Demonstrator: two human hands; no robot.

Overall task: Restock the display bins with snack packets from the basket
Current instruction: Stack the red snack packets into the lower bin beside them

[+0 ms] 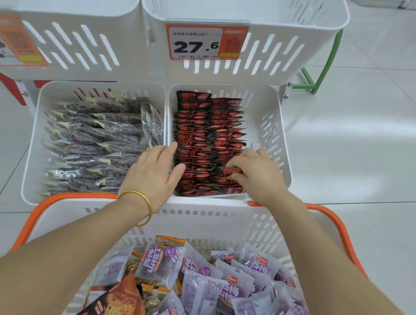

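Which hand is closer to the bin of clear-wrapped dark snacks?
Left. The left hand lies on the red packets beside that bin; the right hand grips some farther right.

Basket [39, 213]: nearest, holding packets [236, 283].
Left bin [31, 144]: behind the basket's left rim.
Right bin [273, 129]: touching its right side.
Upper bins [270, 58]: behind, above both.

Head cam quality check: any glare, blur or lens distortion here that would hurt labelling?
Head view: wide-angle bending bows the upper bin along its rim. In the same view there is soft glare on the floor tiles at right. The left price tag and the clear packets below it are smeared. The 27.6 tag and red packets read sharp.
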